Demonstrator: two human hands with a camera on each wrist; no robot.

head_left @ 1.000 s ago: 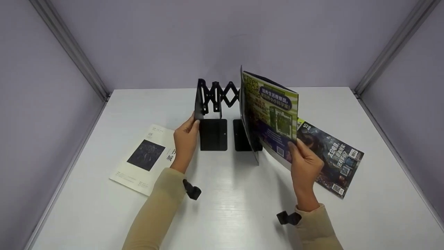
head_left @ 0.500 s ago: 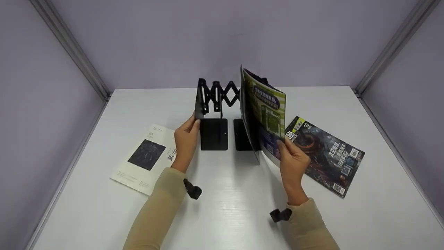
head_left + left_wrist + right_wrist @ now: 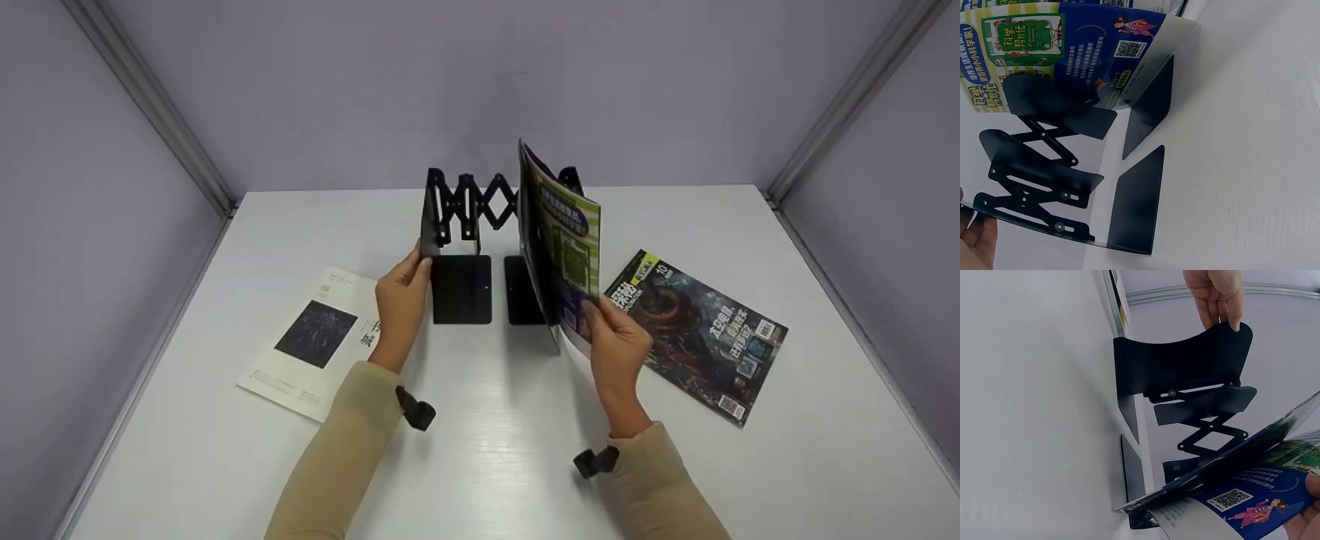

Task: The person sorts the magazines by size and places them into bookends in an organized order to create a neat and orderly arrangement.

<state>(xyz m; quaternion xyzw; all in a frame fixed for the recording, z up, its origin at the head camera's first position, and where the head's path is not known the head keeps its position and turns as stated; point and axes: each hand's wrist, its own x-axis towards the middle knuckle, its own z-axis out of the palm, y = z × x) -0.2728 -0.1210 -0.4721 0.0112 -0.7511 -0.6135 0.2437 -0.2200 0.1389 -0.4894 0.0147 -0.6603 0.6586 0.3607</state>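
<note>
A black expandable bookend [image 3: 463,290] with a scissor frame stands toward the back of the table. My left hand [image 3: 403,306] pinches its left end panel between thumb and fingers; the right wrist view shows the fingertips on the top of that panel [image 3: 1185,363]. On the other side, my right hand [image 3: 619,346] grips the near edge of a green and blue magazine [image 3: 576,251]. The magazine is upright at the bookend's right section, its held side angled out to the right. A thin grey edge [image 3: 553,341] of a cover or book stands just left of it.
A cream-coloured book [image 3: 300,390] lies flat at the left, partly covered by the left forearm. To the right a dark magazine [image 3: 697,337] lies flat on the white table [image 3: 480,450]. Pale walls [image 3: 480,90] enclose the back and sides.
My right hand has moved left with the magazine's held edge, swinging it closer to the bookend and uncovering more of the dark magazine. The left hand stays at the end panel.
</note>
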